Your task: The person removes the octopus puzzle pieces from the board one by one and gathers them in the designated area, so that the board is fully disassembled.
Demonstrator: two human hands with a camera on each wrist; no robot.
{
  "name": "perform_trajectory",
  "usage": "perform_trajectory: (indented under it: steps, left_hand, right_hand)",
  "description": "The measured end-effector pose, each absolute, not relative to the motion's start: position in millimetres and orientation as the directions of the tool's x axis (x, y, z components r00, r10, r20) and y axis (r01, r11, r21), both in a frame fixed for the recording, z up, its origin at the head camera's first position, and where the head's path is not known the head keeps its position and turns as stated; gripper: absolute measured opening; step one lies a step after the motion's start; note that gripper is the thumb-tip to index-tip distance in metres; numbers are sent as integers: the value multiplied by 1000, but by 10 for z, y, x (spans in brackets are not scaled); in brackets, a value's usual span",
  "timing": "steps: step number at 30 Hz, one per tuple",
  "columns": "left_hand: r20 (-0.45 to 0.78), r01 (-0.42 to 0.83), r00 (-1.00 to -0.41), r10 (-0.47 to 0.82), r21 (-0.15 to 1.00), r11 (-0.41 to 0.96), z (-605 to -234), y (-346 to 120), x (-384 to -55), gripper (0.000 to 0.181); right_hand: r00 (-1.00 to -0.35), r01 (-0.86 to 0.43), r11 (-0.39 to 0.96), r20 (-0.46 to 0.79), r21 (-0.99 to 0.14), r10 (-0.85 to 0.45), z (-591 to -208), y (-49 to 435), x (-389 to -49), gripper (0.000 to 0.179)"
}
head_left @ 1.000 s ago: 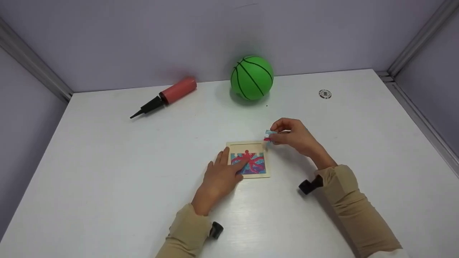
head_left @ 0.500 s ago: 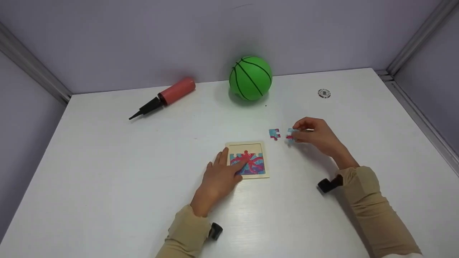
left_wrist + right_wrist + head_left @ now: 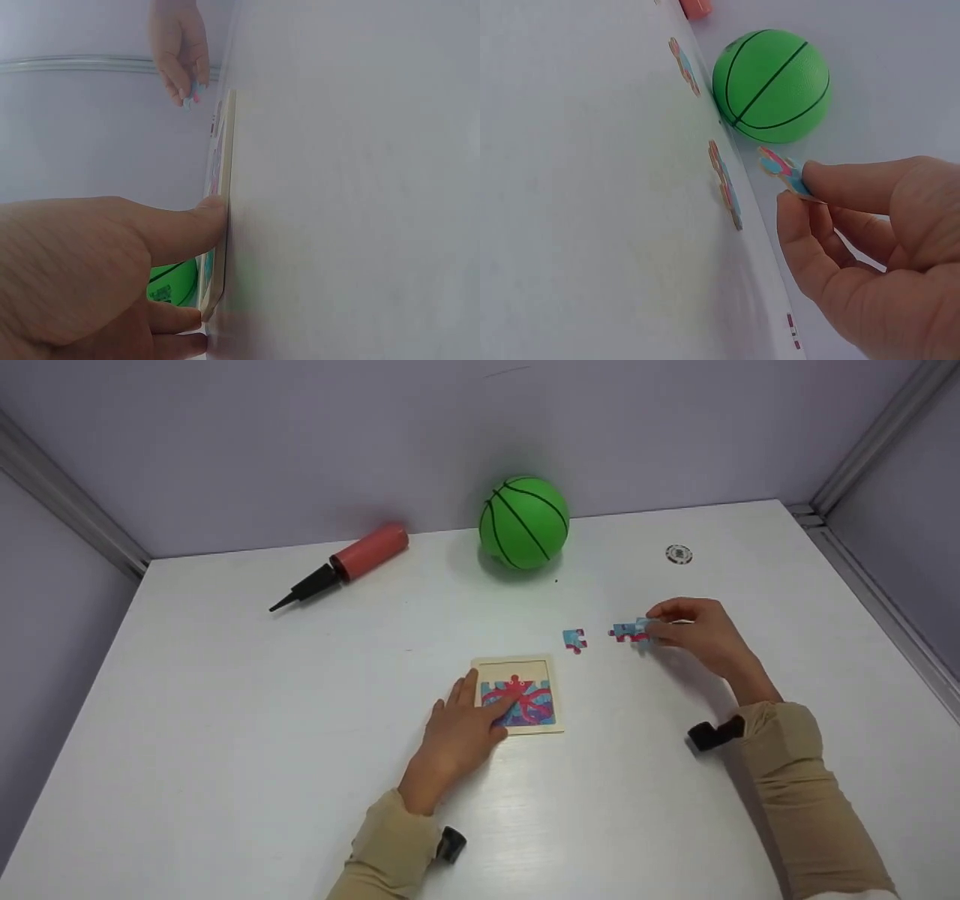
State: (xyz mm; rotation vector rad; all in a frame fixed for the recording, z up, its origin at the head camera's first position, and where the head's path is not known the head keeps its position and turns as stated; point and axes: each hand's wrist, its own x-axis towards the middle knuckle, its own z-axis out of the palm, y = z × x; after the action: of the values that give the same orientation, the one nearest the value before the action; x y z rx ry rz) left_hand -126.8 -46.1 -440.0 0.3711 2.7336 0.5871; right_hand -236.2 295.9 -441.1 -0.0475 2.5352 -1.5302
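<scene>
Low and left of the pale square wooden puzzle frame [image 3: 517, 669], there's a creased khaki cloth sleeve [image 3: 394, 840], small blocky black wrist device [image 3: 451, 845] at its cuff; right of the frame, a matching wrinkled sleeve [image 3: 814, 802], second black device [image 3: 706, 736]!

R grip [image 3: 889, 289] w/ jigsaw pc [image 3: 786, 171] – ball [image 3: 772, 86] beyond

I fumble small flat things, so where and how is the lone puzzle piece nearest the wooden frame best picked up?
Probably by opposite edges, thumb and finger coming down from above. The puzzle piece lies flat on the table and is thin, leaving mainly its edges to pinch; nothing else touches it, so there's room all round.
</scene>
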Motion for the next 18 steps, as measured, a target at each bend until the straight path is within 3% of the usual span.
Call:
perform_trajectory:
  steps: [18]
  left_hand:
    - [-231,191,-918,323,456,869,-4396,-469,-1255,49]
  right_hand:
    - [-981,141,592,-194,-793,-26,-4480,3350,-2362,39]
